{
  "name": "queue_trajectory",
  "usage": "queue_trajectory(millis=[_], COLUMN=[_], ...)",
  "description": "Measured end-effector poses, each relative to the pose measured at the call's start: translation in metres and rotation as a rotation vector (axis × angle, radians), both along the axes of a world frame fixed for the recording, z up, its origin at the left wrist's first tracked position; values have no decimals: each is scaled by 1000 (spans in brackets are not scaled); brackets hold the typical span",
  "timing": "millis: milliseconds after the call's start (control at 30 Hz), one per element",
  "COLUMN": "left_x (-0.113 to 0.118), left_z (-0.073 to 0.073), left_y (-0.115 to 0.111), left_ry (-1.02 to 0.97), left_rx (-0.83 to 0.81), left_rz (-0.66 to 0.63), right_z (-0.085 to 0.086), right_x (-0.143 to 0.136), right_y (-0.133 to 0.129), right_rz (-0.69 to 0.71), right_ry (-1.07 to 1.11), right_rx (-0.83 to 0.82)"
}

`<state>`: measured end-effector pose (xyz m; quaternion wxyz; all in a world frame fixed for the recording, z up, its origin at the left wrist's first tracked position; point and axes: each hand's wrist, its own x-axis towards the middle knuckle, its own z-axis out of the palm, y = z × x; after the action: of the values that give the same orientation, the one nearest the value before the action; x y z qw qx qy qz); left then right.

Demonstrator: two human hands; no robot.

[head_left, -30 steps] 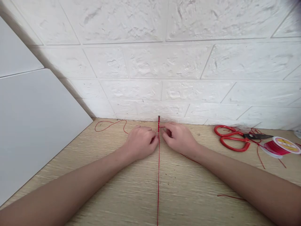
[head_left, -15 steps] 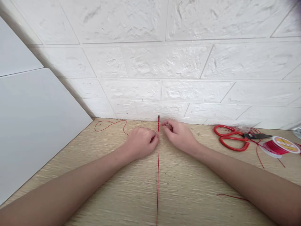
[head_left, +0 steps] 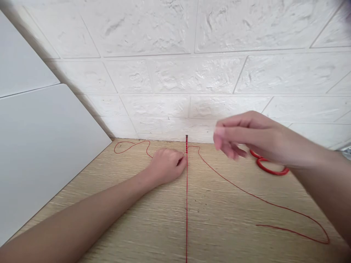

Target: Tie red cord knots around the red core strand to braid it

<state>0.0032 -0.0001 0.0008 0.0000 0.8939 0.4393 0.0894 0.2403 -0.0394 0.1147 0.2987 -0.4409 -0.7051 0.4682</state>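
A taut red cord point(head_left: 187, 208) runs down the middle of the wooden tabletop from a small dark nail-like head by the wall. Near its top is a short knotted section point(head_left: 187, 146). My left hand point(head_left: 168, 166) rests on the table just left of the knots, fingers closed on a thin red cord whose slack point(head_left: 128, 146) loops out behind it. Raised off the table, my right hand point(head_left: 246, 137) is blurred, its fingers loosely bent and partly apart with nothing visible in them. Another red strand point(head_left: 244, 190) lies loose from the knots toward the right.
Red-handled scissors point(head_left: 271, 171) lie at the right, mostly hidden behind my right hand. A white brick-pattern wall point(head_left: 164, 76) closes off the back. White panels point(head_left: 49, 146) stand along the left side.
My right hand has let go of the right strand beside the knots and moved up and right, now covering the thread spool and most of the scissors. My left hand stays in place.
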Motion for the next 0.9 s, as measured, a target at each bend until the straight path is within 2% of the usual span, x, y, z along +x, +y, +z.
queue_trajectory(millis=[67, 133, 167, 233, 300, 367, 433, 500, 567, 667, 767, 833, 900], left_x=[0, -1, -1, 0, 0, 0, 0, -1, -1, -2, -2, -2, -3], left_z=[0, 0, 0, 1, 1, 1, 1, 0, -1, -2, -2, -1, -1], left_y=[0, 0, 0, 0, 0, 0, 0, 0, 1, 2, 1, 1, 0], left_ry=[-4, -10, -14, -18, -21, -23, -29, -35, -38, -43, -57, -73, -96], left_rx=[7, 12, 13, 12, 8, 5, -1, -10, -15, -6, -5, -7, 1], left_rz=[-6, -12, -13, -16, -16, -16, -16, -15, -14, -14, -21, -19, -2], right_z=[11, 6, -2, -22, -41, -55, -66, -75, -83, -93, -97, -99, -102], right_x=[16, 28, 32, 38, 44, 51, 59, 63, 61, 43, 14, -7, -25], right_y=[-16, -34, -44, -64, -80, -86, -80, -63, -39, -1, 25, 31, 27], right_rz=[189, 340, 355, 276, 186, 57, 89, 254, 251, 130, -111, -266, -357], right_ry=[-236, -428, -535, -753, -835, -753, -512, -424, -382, -309, -222, -132, -41], right_rx=[-168, -353, -467, -671, -767, -909, -984, -910, -769, -604, -406, -131, 46])
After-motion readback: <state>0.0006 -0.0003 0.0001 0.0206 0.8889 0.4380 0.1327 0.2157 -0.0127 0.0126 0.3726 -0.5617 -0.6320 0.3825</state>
